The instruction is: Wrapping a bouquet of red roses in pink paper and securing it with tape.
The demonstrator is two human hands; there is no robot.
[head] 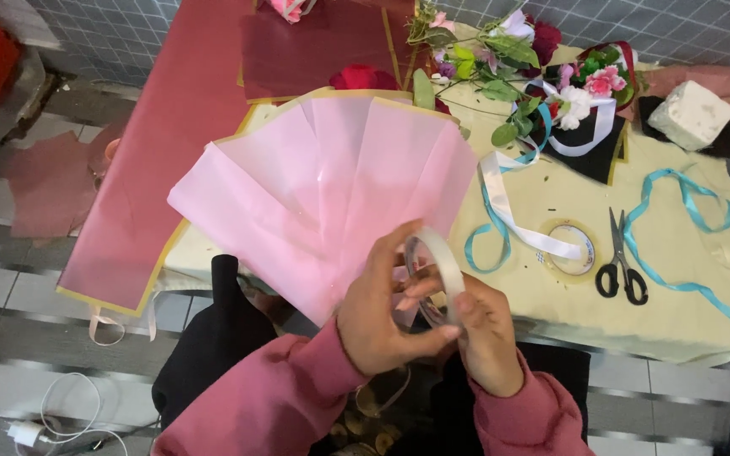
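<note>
A fan of pink wrapping paper spreads out over the table's near edge, its narrow gathered end down at my hands. My left hand grips that gathered end and also touches a roll of clear tape. My right hand holds the tape roll from below, fingers through and around its ring. Both sleeves are pink. A red flower peeks out above the paper's top edge.
A cream-covered table holds black scissors, another tape roll, blue ribbon, white ribbon, loose flowers, a small bouquet and a white block. Dark red sheets hang off the left side.
</note>
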